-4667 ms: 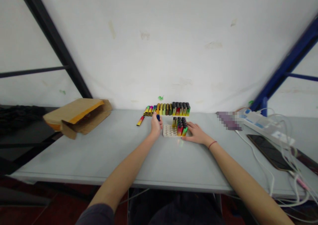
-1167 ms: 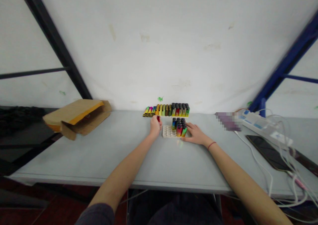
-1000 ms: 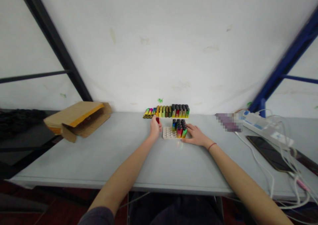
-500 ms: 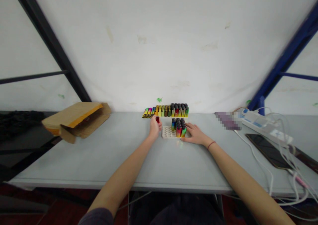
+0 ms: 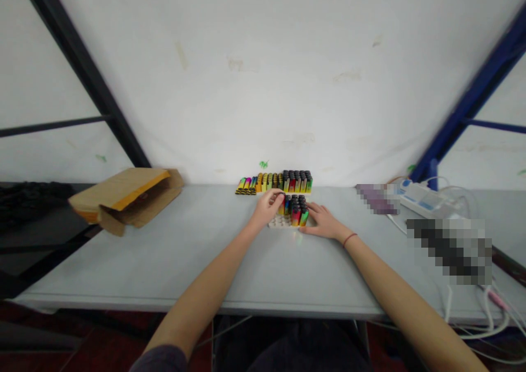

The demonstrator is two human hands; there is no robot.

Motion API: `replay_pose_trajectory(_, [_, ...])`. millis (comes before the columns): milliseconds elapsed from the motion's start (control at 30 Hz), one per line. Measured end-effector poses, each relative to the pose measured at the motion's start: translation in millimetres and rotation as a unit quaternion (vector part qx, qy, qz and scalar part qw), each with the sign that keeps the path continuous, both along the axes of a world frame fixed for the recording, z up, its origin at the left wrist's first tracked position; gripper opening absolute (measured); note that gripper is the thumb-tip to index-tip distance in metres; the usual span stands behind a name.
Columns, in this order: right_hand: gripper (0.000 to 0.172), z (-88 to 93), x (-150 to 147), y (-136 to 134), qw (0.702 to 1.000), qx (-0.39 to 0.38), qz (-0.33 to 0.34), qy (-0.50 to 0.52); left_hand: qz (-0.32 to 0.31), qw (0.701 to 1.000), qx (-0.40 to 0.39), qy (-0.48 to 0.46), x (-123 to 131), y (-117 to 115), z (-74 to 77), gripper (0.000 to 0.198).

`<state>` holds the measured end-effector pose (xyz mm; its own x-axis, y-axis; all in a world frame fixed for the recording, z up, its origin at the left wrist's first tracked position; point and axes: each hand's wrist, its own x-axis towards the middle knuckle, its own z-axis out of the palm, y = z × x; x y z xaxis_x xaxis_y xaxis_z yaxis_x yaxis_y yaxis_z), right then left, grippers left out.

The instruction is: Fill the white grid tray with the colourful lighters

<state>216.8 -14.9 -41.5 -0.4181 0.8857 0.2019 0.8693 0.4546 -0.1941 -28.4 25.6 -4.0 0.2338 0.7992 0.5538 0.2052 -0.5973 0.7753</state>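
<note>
Centrally, a red-and-yellow lighter [image 5: 281, 206] is held upright at a pale, holed tray [image 5: 276, 223], dark cap up and long axis near vertical. It is pinched narrowly between thumb and fingers of the left hand [image 5: 267, 207]; whether its base is seated cannot be told. Placement into the tray seems to be the step in hand; alignment with a hole, then a straight release, would be called for. To its right, lighters [image 5: 299, 215] are stood in rows, bordered by the loosely spread right hand [image 5: 322, 222]. Behind, black-capped lighters [image 5: 298, 181] are ranked near the wall [image 5: 267, 87].
</note>
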Motion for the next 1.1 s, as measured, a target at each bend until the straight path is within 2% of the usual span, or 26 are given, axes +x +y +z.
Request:
replay_pose_trajectory(233, [0.089, -0.8, 1, 0, 1.000, 0.004, 0.002, 0.002, -0.059, 0.994, 0.049, 0.082, -4, -7, -0.5, 0.028])
replay_pose_trajectory(567, [0.089, 1.6, 0, -1, 1.000, -0.008, 0.003, 0.007, -0.049, 0.998, -0.015, 0.038, -3, -13, 6.8, 0.020])
replay_pose_trajectory(767, [0.091, 3.6, 0, -1, 1.000, -0.011, 0.003, 0.003, -0.051, 0.995, 0.026, 0.087, -7, -13, 5.4, 0.025])
replay_pose_trajectory(833, [0.092, 3.9, -1, -2, 1.000, -0.009, 0.002, 0.002, -0.020, 0.993, 0.047, 0.103, -11, -8, 6.3, 0.024])
replay_pose_trajectory(933, [0.093, 3.4, -1, -2, 1.000, -0.007, 0.002, 0.002, 0.095, 0.985, 0.073, 0.123, -26, 9, 8.4, 0.023])
replay_pose_trajectory(1033, [0.094, 2.6, -1, -2, 1.000, -0.007, -0.001, 0.001, 0.240, 0.955, 0.063, 0.161, -55, 31, 5.6, 0.033])
replay_pose_trajectory(1100, [0.093, 2.7, -1, -2, 1.000, -0.007, -0.002, 0.001, 0.307, 0.930, 0.025, 0.201, -74, 43, -0.5, 0.043])
